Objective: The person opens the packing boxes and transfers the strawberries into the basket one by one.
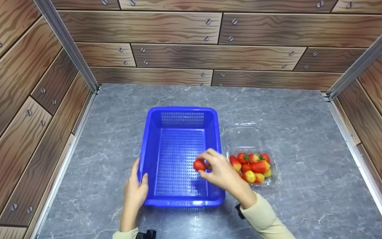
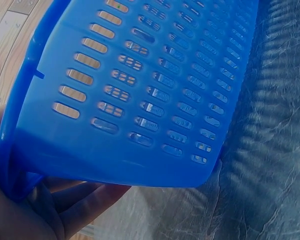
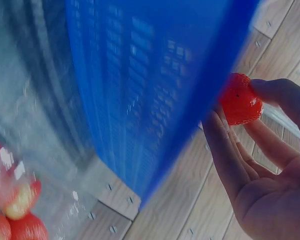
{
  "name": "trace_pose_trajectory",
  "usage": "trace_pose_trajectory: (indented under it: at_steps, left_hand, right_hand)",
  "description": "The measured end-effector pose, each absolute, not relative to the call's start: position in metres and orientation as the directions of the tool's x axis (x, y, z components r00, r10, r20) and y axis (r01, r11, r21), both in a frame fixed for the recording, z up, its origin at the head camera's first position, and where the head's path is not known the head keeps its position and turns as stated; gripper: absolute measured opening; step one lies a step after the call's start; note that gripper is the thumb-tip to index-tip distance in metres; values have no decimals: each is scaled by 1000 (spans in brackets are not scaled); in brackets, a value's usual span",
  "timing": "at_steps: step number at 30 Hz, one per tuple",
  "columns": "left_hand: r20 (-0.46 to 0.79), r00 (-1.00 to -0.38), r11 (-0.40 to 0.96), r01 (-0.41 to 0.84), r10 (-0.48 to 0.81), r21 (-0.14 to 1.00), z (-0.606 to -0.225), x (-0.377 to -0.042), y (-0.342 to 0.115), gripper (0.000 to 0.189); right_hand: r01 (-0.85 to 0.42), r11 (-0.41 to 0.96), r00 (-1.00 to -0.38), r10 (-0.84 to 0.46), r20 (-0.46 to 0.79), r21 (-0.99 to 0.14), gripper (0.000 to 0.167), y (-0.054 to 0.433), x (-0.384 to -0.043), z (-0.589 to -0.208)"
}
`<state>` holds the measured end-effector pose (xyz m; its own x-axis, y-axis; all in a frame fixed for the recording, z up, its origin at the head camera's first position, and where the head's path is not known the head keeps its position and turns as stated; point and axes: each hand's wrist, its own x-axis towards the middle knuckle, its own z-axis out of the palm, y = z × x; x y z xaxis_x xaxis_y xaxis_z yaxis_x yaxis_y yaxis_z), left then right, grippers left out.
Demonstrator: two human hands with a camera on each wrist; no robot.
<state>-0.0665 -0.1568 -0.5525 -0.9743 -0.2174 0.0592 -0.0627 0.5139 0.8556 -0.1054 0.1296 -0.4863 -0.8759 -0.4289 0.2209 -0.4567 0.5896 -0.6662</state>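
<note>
Over the R part of the blue basket (image 1: pixel 181 152), the R hand (image 1: pixel 219 171) pinches one red strawberry (image 1: pixel 199 165) btwn thumb & fingertips; fruit is rounded, glossy, finely dimpled per R wrist view. From the head cam it's inside the rim's outline; exact height, can't tell. L hand (image 1: pixel 135 189) grips the basket's L rim, thumb on inner side, fingers round the outside. Basket = rect. plastic, rounded corners, smooth rim, floor w/ rows of tiny holes; side wall w/ elongated rounded slots, sharp in L wrist view. Just R of it: clear box (image 1: pixel 276 176), thin shiny plastic, see-through lid (image 1: pixel 244 136) open on the far side. Box holds a heap of strawberries (image 1: pixel 252 167), approx. conical, smooth sheen, red to yellow, some w/ green leafy tops. It rests on a grey tabletop (image 1: pixel 310 166), marbled w/ pale veins. Sleeves (image 1: pixel 264 212) cream cloth. Behind: wood-look walls (image 1: pixel 260 30) w/ dark wavy grain & slotted screw heads, straight grey strips (image 1: pixel 71 49) at corners.
</note>
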Motion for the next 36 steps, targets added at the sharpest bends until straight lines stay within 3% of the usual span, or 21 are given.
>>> trace_pose_trajectory:
  at_steps: [10, 17, 27, 36]
  left_hand:
    - [86, -971, 523, -45, -224, 851, -554, -66, -156, 60]
    - [72, -971, 524, -60, -227, 850, -552, -66, -155, 60]
    - [78, -968, 527, -62, -239, 848, -551, -66, -154, 59]
    - [50, -967, 513, -89, -250, 854, -550, -66, -154, 59]
  right_hand:
    - [-522, 637, -839, -502, 209, -568, 33, 112, -102, -514]
    - [-532, 689, -828, -546, 131, -493, 33, 107, -98, -527]
    - [-604, 732, -783, -619, 62, -317, 33, 104, -96, -534]
    - [-612, 738, -766, -643, -21, -284, 25, 102, -93, -539]
